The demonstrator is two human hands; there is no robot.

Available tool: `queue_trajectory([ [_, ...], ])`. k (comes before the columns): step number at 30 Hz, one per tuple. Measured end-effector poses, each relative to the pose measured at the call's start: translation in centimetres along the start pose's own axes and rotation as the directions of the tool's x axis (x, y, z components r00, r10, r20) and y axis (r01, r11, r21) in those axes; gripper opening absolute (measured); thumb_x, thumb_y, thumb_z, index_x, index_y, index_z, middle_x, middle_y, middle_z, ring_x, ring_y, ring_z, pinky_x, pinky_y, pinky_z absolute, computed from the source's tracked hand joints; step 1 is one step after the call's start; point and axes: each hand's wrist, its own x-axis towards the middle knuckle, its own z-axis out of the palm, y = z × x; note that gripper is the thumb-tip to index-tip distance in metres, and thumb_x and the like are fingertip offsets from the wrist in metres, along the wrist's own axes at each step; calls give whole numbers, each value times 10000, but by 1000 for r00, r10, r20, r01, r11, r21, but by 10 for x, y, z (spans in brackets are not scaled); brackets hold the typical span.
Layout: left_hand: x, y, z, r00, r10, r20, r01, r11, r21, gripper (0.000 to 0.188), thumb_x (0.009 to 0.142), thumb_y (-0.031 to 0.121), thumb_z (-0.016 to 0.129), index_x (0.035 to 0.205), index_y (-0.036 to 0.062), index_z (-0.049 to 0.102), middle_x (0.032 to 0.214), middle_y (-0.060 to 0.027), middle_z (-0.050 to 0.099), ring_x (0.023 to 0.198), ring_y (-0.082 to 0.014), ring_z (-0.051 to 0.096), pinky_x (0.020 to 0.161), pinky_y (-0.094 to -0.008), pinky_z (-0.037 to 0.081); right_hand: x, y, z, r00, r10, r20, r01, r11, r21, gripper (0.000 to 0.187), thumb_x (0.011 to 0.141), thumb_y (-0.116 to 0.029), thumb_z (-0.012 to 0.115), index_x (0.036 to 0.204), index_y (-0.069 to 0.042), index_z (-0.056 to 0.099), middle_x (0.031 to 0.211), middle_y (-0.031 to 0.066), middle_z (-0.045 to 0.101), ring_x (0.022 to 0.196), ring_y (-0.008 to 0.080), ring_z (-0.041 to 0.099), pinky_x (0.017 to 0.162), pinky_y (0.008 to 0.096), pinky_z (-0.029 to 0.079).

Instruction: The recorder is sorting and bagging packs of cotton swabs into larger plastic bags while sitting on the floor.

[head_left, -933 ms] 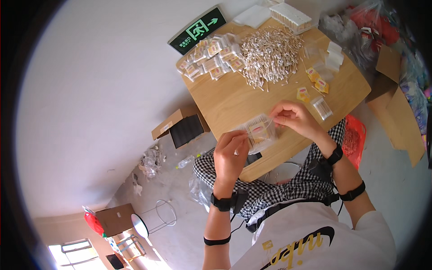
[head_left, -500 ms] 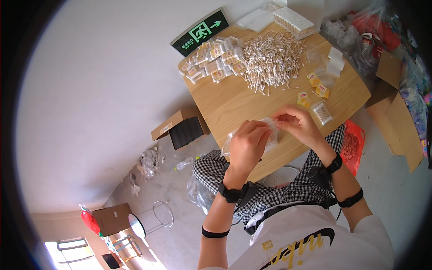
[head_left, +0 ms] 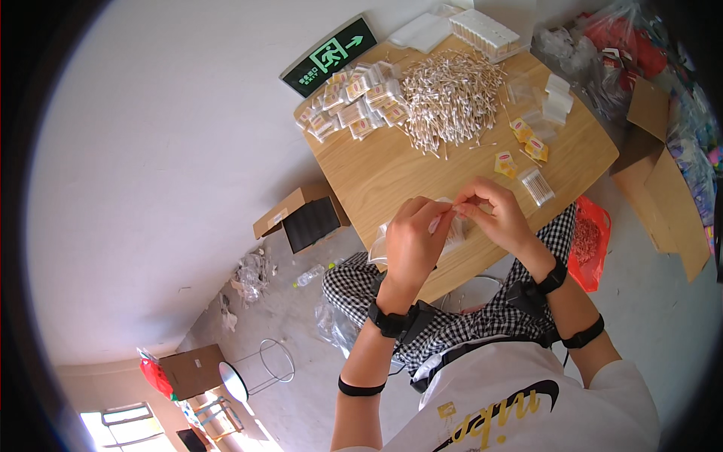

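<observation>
My left hand [head_left: 420,235] and my right hand [head_left: 495,215] meet at the near edge of the wooden table [head_left: 376,181], fingertips pinched together. Whatever is between them is too small to make out. Clear plastic [head_left: 456,235] shows below and behind the fingers, and a clear bag edge [head_left: 379,242] sticks out left of my left hand. To the right of my right hand lies a small pack of cotton swabs [head_left: 537,187], beside a yellow-and-white card [head_left: 505,164]. Farther off is a large heap of loose cotton swabs [head_left: 452,98].
Filled swab packs [head_left: 354,105] are piled at the far left, near a green exit sign [head_left: 329,54]. More yellow cards [head_left: 535,148] and white pads [head_left: 557,99] lie on the right. A white tray [head_left: 486,34] stands at the back. A red basket [head_left: 591,245] and cardboard box [head_left: 655,188] flank the table.
Both hands stay almost in place. The clear plastic that stood up between the fingertips has sunk lower, and the fingertips are now pinched closer together. The view has shifted slightly.
</observation>
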Motion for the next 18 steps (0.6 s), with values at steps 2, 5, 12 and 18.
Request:
queue_trajectory([
  [2,0,-1,0,1000,0,3,0,1000,-17,98,767,32,722,857,9,690,785,-95,644,711,-234,628,653,-311,501,-2,0,0,995,98,5,-98,977,188,64,884,-6,617,943,21,614,889,30,631,796,108,616,724,238,507],
  [5,-1,0,0,1000,-19,7,20,998,-58,102,769,31,718,867,9,695,778,-98,639,717,-235,629,652,-310,498,-1,-8,-5,973,227,50,-230,910,344,72,894,-4,607,961,24,615,922,33,613,821,106,612,728,239,505],
  [12,1,3,2,1000,-4,-3,4,1000,-19,91,770,40,718,852,10,694,791,-104,641,727,-244,631,656,-314,498,-4,10,-4,987,147,59,-157,948,277,97,891,19,604,985,36,619,937,38,583,848,114,611,750,235,503],
  [18,4,1,4,999,-19,38,20,1000,-9,93,775,51,722,854,7,699,799,-99,651,731,-218,632,661,-304,496,-5,5,-2,997,79,-7,-76,976,202,85,872,30,618,957,37,607,923,44,567,834,119,596,767,237,498],
])
